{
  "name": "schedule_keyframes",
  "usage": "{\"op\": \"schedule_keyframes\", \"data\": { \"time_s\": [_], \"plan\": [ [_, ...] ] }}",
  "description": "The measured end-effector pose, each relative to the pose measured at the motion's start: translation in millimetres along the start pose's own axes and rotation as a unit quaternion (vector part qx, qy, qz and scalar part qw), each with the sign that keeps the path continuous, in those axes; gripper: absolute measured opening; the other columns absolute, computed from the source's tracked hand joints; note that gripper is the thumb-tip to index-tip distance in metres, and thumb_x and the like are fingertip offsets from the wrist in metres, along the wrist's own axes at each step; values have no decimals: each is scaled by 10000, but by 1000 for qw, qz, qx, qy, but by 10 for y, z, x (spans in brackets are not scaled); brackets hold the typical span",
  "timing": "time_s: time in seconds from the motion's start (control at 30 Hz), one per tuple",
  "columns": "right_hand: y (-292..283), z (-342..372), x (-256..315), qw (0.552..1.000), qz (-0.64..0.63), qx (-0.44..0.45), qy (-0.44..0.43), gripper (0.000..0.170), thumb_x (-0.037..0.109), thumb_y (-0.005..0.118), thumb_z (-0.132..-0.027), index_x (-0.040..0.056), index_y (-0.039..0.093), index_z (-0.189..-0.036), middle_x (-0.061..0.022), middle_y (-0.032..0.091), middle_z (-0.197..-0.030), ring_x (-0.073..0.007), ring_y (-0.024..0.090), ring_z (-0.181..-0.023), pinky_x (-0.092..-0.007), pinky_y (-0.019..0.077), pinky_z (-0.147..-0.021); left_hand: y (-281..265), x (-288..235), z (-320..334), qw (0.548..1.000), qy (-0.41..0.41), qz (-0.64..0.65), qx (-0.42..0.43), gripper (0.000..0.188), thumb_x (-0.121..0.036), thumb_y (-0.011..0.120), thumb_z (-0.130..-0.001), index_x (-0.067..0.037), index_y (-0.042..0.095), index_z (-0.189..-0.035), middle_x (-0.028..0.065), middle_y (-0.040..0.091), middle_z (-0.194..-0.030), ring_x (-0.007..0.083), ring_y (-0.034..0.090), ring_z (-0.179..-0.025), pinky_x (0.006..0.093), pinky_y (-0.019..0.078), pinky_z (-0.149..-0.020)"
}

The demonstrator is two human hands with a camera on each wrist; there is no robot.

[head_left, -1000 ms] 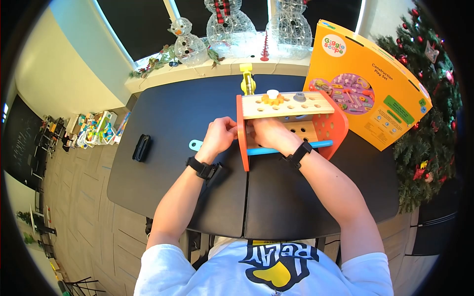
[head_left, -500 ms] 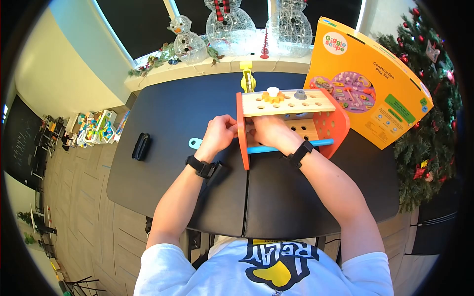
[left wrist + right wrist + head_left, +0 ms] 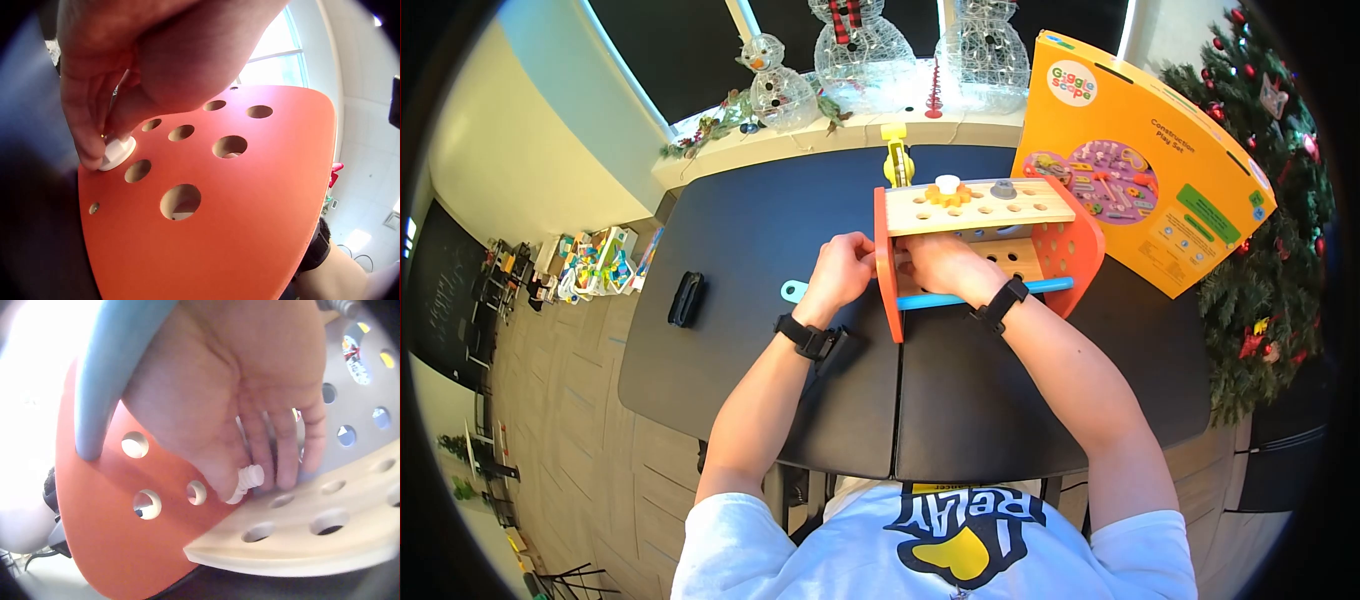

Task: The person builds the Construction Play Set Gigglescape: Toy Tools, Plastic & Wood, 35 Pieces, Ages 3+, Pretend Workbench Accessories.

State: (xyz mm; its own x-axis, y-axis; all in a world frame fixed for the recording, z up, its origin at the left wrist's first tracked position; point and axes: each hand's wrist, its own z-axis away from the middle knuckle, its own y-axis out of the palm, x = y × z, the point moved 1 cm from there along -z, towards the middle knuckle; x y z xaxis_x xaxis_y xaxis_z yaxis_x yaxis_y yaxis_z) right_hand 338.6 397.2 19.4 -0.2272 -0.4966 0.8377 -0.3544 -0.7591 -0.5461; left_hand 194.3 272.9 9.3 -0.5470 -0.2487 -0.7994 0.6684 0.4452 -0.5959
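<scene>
A toy wooden workbench with red-orange side panels [image 3: 1072,245] stands on the table. Outside its left panel, my left hand [image 3: 840,272] pinches the head of a white toy screw [image 3: 117,154] between thumb and fingers, with the head close against the panel. My right hand [image 3: 948,262] reaches inside the bench, under the wooden top [image 3: 920,220]. In the right wrist view the white threaded shaft [image 3: 252,476] pokes out between its thumb and index finger, which pinch at it; a white ring shows beside the thumb tip. The other right fingers extend past it.
A blue bar [image 3: 1040,287] crosses the bench's front. A yellow gear [image 3: 947,196] and a grey nut [image 3: 1003,190] sit on top. A light-blue strip [image 3: 793,291] and black case [image 3: 687,299] lie left. Behind are a yellow toy piece [image 3: 897,160] and an orange box [image 3: 1180,180].
Both hands stay at the left panel with barely any movement. The bench appears shifted very slightly left in the head view.
</scene>
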Motion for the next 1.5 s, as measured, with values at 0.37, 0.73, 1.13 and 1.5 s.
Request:
{"op": "schedule_keyframes", "data": {
  "time_s": [0.37, 0.73, 1.13, 1.5],
  "plan": [
    [-382, 663, 403, 968, 239, -25, -67, 338, 238, 680, -963, 1, 675, -1204, -218, 711, -1155, -400, 684, -1059, -471, 545, -922, -192, -113, 78, 995, -58, 67, 36, 408, -309, 599, -1047, 49, 709, -1208, 161, 769, -1045, 225, 740, -936, 364, 591, -816],
    [-1731, 1339, 282, 893, 200, -397, -63, 532, 418, 573, -1053, 4, 589, -1386, -210, 655, -1307, -333, 663, -1175, -398, 520, -998, -461, -533, 65, 963, -187, 161, 105, 1016, -812, 309, -994, 19, 373, -1576, 278, 488, -1529, 431, 541, -1351, 594, 525, -1020],
    [-1736, 985, -338, 929, -323, -70, 165, 563, 447, 456, -1120, 24, 519, -1488, -107, 596, -1462, -159, 596, -1295, -319, 500, -1075, -360, -806, -45, 947, -171, 183, 202, 689, -575, 309, -1097, -41, 560, -1453, 170, 669, -1316, 296, 649, -1194, 521, 576, -959],
    [-1559, 1077, -214, 940, -328, -94, -5, 727, 289, 565, -1086, 88, 185, -1672, -109, 409, -1618, -206, 454, -1446, -381, 407, -1164, -585, -631, -6, 962, 11, 257, 94, 581, -414, 506, -1086, -22, 501, -1514, 118, 677, -1305, 195, 635, -1203, 396, 549, -976]
  ]
}}
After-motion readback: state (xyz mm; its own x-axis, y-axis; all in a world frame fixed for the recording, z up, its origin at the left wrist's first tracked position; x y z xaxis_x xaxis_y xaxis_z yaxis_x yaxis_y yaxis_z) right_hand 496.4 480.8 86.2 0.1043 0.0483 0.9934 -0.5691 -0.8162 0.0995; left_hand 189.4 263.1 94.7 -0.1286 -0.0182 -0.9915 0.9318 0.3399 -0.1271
